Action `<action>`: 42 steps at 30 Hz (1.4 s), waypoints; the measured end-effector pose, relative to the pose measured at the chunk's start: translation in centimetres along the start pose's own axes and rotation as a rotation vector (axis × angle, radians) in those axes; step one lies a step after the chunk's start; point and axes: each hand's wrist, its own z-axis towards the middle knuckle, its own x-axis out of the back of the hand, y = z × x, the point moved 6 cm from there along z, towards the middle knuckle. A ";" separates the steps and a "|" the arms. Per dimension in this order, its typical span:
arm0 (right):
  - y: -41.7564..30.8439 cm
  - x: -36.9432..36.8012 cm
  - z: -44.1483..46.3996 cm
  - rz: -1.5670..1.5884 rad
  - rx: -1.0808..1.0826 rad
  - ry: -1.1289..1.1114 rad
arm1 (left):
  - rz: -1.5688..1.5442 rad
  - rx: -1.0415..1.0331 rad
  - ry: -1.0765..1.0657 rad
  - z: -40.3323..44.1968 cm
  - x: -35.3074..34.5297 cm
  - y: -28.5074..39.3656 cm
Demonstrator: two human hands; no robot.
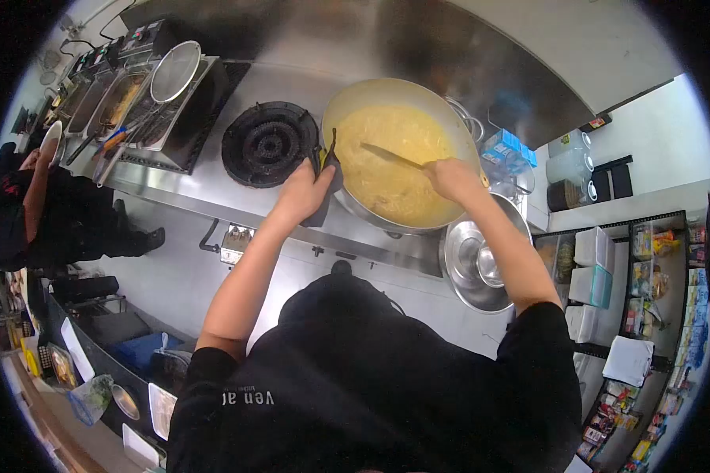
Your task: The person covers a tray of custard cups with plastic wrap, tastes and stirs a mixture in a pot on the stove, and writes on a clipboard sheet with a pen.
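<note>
The pan (393, 93) on the stove (292, 88) is steadied through a cloth (317, 211) clasped by the left hand (301, 191); a spatula (390, 155) is gripped firmly in the right hand (454, 180); stirring seems in hand, steady bracing called for

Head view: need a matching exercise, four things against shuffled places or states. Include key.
Things
1. Right hand
2. Left hand
3. Burner
4. Metal bowl

Places or states
A. Silver, at the lower right of the pan in the picture
B. Gripping a dark cloth at the pan's left side
C. Black, left of the pan, no cookware on it
D. Holding a long utensil over the yellow food

Pairs: 1-D, 2-B, 3-C, 4-A
</note>
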 end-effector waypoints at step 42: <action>5.1 -4.7 3.0 -0.002 -0.162 -0.024 | 0.843 -0.175 -0.077 -7.1 -8.8 -7.3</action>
